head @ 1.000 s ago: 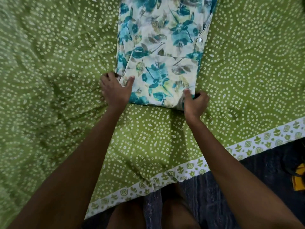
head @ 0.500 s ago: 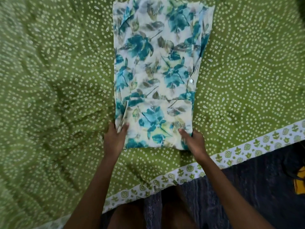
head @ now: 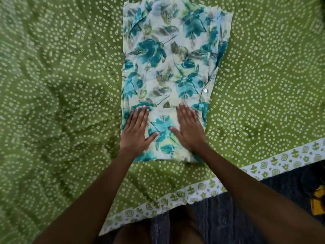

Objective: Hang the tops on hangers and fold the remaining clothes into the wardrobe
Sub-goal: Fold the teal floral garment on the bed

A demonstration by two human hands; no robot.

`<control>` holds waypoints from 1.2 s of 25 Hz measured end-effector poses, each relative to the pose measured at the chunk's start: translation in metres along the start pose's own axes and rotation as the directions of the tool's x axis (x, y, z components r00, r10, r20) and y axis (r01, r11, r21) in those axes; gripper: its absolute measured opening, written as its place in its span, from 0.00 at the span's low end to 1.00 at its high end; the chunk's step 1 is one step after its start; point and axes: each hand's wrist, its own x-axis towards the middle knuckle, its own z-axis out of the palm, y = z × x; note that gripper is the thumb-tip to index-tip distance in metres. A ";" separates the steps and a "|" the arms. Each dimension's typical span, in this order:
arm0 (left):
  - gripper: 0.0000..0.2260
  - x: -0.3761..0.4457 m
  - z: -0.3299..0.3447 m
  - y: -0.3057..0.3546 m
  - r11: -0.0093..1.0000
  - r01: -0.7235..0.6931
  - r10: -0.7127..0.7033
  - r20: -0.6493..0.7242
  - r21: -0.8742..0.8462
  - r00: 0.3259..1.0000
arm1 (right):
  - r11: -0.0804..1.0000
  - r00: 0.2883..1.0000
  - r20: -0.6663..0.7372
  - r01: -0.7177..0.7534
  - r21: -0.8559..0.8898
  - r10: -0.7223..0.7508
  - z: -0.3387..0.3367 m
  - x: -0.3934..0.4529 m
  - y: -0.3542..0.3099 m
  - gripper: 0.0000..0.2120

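Observation:
A white garment with teal flowers and olive leaves (head: 168,64) lies as a long folded strip on the green bedsheet (head: 61,103). Its near end is folded over, and a small white button shows on its right edge. My left hand (head: 136,131) lies flat on the left part of that folded end, fingers straight. My right hand (head: 189,128) presses flat on the right part, thumb pointing left. Both palms are down and neither holds the cloth.
The bedsheet has a white dotted pattern and a white border with green motifs (head: 193,191) along the bed's near edge. Below it is dark floor (head: 263,217). A yellow and black object (head: 317,201) sits at the far right edge.
Both hands let go of the garment's near corners and now lie flat on top of the folded end. The view has shifted, so more of the garment's length shows.

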 end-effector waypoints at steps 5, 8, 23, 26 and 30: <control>0.37 0.032 -0.005 0.031 0.987 0.162 -0.162 -0.039 -0.016 0.986 | 0.983 0.984 -0.174 -0.012 0.182 0.045 -0.033 0.066 -0.033 0.30; 0.38 0.042 0.003 0.041 0.979 0.205 -0.205 0.002 -0.015 0.979 | 0.913 0.914 0.035 0.401 0.077 -0.405 -0.049 0.121 -0.048 0.26; 0.33 0.175 -0.040 -0.010 0.992 0.120 -0.118 -0.069 0.026 0.991 | 0.963 0.974 -0.183 0.169 0.209 -0.132 -0.130 0.288 -0.059 0.29; 0.28 0.217 -0.056 -0.037 0.994 0.050 -0.043 -0.081 0.096 0.996 | 0.978 0.975 -0.140 0.188 0.085 -0.176 -0.104 0.231 -0.024 0.29; 0.29 0.219 -0.058 -0.039 0.994 0.005 0.004 -0.082 0.108 0.997 | 0.993 0.965 -0.258 -0.075 -0.091 0.050 -0.108 0.202 0.069 0.36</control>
